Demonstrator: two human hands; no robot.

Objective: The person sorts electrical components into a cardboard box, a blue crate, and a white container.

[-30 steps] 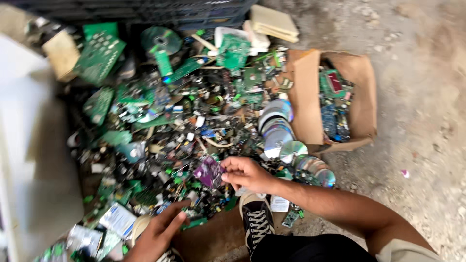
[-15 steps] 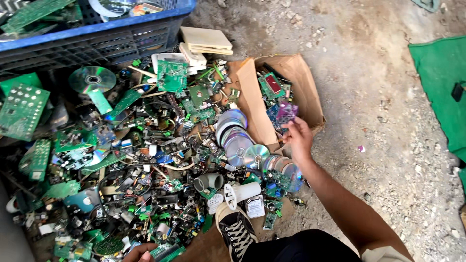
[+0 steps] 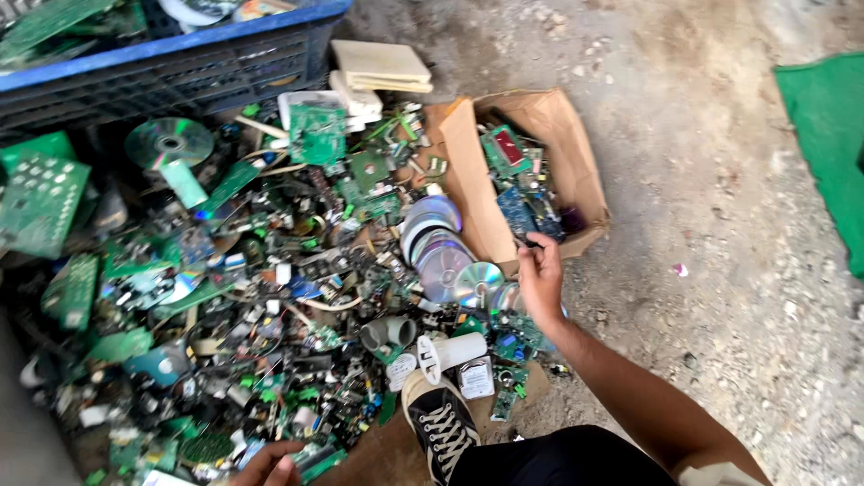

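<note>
My right hand (image 3: 541,281) hovers at the near edge of a brown cardboard box (image 3: 465,175) that lies open on the ground. Its fingers are loosely spread and point into the box, with nothing in them. Inside the box lie green and blue circuit boards (image 3: 517,193). My left hand (image 3: 268,468) shows only partly at the bottom edge, resting on a big heap of green circuit boards and small electronic scrap (image 3: 270,270). Its grip is hidden. A stack of shiny discs (image 3: 438,252) lies just left of my right hand.
A blue plastic crate (image 3: 180,63) with more boards stands at the back left. Beige flat cases (image 3: 382,65) lie beside it. My black sneaker (image 3: 439,423) rests at the heap's near edge by a white cylinder (image 3: 454,351). A green cloth (image 3: 823,144) covers the dirt at right.
My right hand carried a small purple piece from the heap to the cardboard box and is now empty, drawn back to the box's near edge. The view has swung right.
</note>
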